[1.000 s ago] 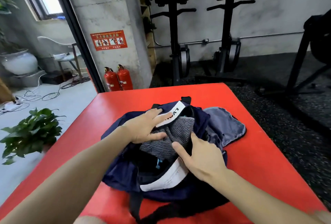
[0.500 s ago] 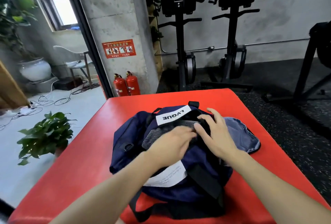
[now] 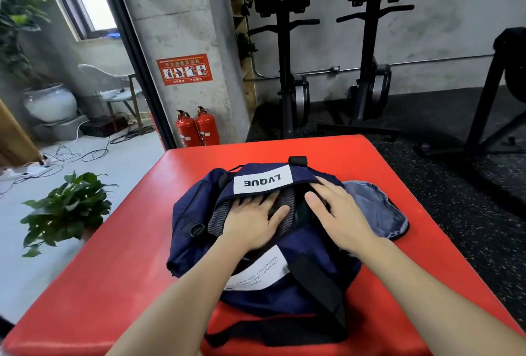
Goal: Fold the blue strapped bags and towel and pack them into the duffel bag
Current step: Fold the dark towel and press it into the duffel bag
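Head view, gym setting. Navy duffel bag (image 3: pixel 264 270) sits at centre of red padded table (image 3: pixel 113 284), top opening facing up, w/ white "LVQUE" label (image 3: pixel 262 182) on far flap and a white printed label (image 3: pixel 256 273) on near side. Grey striped towel (image 3: pixel 287 199) lies inside the opening, only partly visible betw. the hands. Left hand (image 3: pixel 250 221) rests flat on towel, palm down, fingers straight and spread, tips reaching under edge of far flap; grasping nothing. Right hand (image 3: pixel 333 210) lies palm down at right side of opening, fingers extended over bag edge and dark interior; fingertips partly hidden, no clear grasp seen. Both forearms enter from bottom of frame. A lighter blue fabric piece (image 3: pixel 375 213), prob. bag's end flap or a strapped bag (cannot tell which), spreads on table just right of duffel, touching it. Black strap (image 3: pixel 316 284) runs diag. across near side of bag; another black strap (image 3: pixel 270 330) loops on table at near edge.

Bkgd.: two red fire extinguishers (image 3: pixel 197 128) on floor at foot of concrete pillar (image 3: pixel 176 28), red instruction sign (image 3: pixel 185 69) on pillar above them. Potted green plant (image 3: pixel 67 210) on floor left of table. Two black exercise machines (image 3: pixel 327 42) against far wall. White ceramic pot (image 3: pixel 49 103) and cables (image 3: pixel 71 150) at far left.
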`<action>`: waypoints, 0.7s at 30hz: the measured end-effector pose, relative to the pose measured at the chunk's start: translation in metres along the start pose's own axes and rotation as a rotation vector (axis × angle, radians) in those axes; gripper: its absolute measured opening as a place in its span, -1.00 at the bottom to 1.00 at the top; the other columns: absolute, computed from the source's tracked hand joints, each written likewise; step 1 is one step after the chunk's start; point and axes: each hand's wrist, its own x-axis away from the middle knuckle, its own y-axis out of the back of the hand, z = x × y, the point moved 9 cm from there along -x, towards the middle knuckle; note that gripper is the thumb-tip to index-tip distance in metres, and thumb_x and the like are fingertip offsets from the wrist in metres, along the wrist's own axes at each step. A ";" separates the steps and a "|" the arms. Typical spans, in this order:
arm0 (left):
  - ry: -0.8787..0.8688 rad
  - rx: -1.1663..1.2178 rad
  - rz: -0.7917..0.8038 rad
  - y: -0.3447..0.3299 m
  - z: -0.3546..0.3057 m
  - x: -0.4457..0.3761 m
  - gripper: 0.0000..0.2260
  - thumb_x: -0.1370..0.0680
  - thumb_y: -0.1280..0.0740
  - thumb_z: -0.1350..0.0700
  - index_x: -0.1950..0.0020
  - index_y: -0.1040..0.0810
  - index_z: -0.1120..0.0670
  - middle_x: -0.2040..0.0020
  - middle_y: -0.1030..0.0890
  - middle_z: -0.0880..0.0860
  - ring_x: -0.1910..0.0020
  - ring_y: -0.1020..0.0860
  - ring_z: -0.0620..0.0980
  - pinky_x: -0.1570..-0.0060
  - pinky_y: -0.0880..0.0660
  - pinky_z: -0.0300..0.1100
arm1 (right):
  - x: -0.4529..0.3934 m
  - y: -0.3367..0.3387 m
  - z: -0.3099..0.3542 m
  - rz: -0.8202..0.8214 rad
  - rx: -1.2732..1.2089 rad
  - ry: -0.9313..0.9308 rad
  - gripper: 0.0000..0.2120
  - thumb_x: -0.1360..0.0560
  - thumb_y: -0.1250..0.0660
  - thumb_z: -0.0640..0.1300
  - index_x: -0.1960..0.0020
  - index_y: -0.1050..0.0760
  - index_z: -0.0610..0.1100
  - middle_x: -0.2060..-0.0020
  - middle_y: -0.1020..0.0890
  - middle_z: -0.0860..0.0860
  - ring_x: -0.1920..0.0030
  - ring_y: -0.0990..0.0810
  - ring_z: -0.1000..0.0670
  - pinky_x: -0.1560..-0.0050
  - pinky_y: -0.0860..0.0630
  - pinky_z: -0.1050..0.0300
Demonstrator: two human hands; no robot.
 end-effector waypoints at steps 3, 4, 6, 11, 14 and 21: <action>-0.021 0.047 0.035 0.006 -0.005 0.003 -0.37 -0.59 0.14 -0.39 -0.62 -0.04 -0.18 -0.61 -0.19 -0.03 -0.57 -0.16 0.06 -0.53 -0.04 0.07 | 0.008 -0.008 -0.011 0.108 -0.010 -0.059 -0.36 -0.56 -0.02 0.43 -0.50 -0.35 0.12 -0.51 -0.30 0.23 -0.52 -0.23 0.13 -0.52 -0.17 0.09; -0.036 0.083 0.028 0.009 -0.008 0.006 -0.34 -0.58 0.12 -0.42 -0.62 -0.07 -0.18 -0.61 -0.20 -0.04 -0.57 -0.16 0.04 -0.55 -0.02 0.08 | 0.011 -0.008 -0.013 0.129 -0.016 -0.061 -0.33 -0.54 -0.03 0.45 -0.52 -0.33 0.12 -0.52 -0.29 0.21 -0.53 -0.20 0.16 -0.54 -0.17 0.06; -0.058 0.184 -0.014 0.025 -0.016 0.019 -0.30 -0.52 0.09 -0.47 -0.57 -0.25 -0.16 -0.56 -0.32 -0.06 -0.53 -0.26 -0.02 -0.53 -0.13 0.05 | 0.016 0.001 -0.013 0.120 -0.034 -0.040 -0.34 -0.53 -0.06 0.46 -0.49 -0.37 0.13 -0.50 -0.29 0.24 -0.51 -0.22 0.21 -0.52 -0.20 0.07; -0.020 0.445 -0.194 0.067 -0.037 0.043 -0.64 -0.61 -0.21 -0.23 -0.35 -0.52 -0.17 -0.23 -0.63 -0.14 -0.24 -0.55 -0.07 -0.24 -0.49 -0.03 | 0.030 0.037 -0.022 0.064 -0.022 -0.053 -0.44 -0.52 -0.19 0.39 -0.41 -0.43 0.14 -0.41 -0.36 0.28 -0.43 -0.29 0.27 -0.43 -0.25 0.19; -0.153 0.422 -0.279 0.079 -0.085 0.039 -0.68 -0.62 -0.23 -0.08 -0.34 -0.56 -0.06 -0.23 -0.61 -0.05 -0.26 -0.52 -0.01 -0.27 -0.45 -0.06 | 0.038 0.050 -0.050 0.077 0.130 -0.076 -0.43 -0.54 -0.22 0.33 -0.44 -0.40 0.05 -0.40 -0.43 0.17 -0.45 -0.33 0.15 -0.46 -0.26 0.14; -0.412 0.006 -0.235 0.028 -0.202 -0.011 -0.64 -0.62 -0.17 0.06 -0.41 -0.47 0.06 -0.43 -0.45 0.09 -0.46 -0.32 0.13 -0.50 -0.19 0.06 | 0.071 0.034 -0.146 0.395 0.504 -0.247 0.16 -0.29 0.45 0.62 -0.54 -0.31 -0.02 -0.55 -0.31 0.02 -0.56 -0.21 0.03 -0.55 -0.11 0.01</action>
